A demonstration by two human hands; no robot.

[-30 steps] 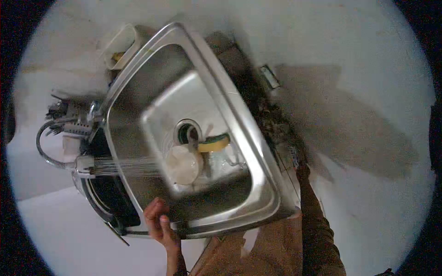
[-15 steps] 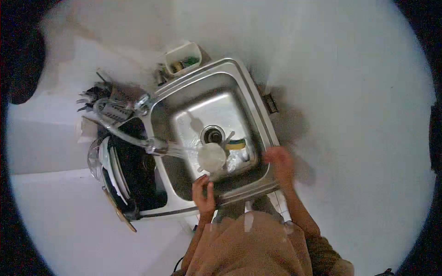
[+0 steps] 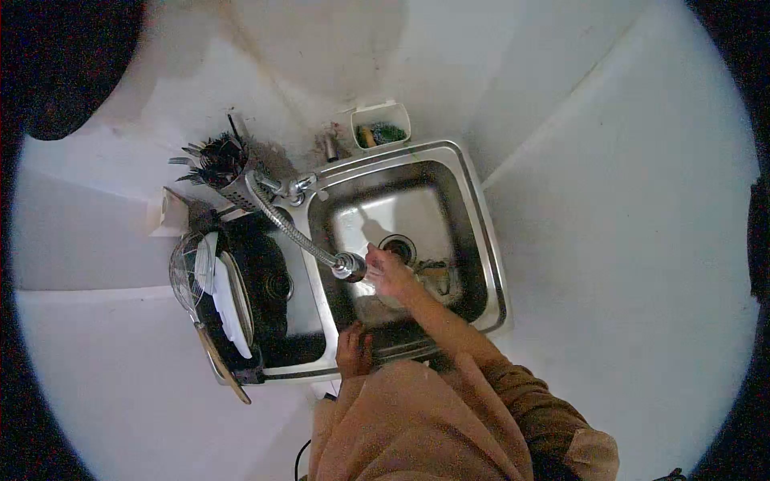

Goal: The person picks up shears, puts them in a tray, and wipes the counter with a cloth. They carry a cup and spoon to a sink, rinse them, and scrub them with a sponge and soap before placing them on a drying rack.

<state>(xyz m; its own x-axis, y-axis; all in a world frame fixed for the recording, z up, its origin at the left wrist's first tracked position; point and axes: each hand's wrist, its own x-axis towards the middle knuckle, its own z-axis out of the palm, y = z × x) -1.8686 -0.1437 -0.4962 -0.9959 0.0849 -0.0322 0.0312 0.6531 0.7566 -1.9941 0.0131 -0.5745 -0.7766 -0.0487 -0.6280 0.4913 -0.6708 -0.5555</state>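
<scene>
The spray head hangs over the left side of the sink. Its ribbed metal hose runs in a long slant from the base at the far left corner down to the near right, and the nozzle points right, across the basin. The right hand is curled against the nozzle's end; I cannot tell whether it grips it. The left hand lies on the sink's near rim, fingers close together, holding nothing. The sink is a shiny steel rectangle with a round drain. Left of it, a dark dish rack holds white plates. The counter is plain, matte white, meeting pale walls.
</scene>
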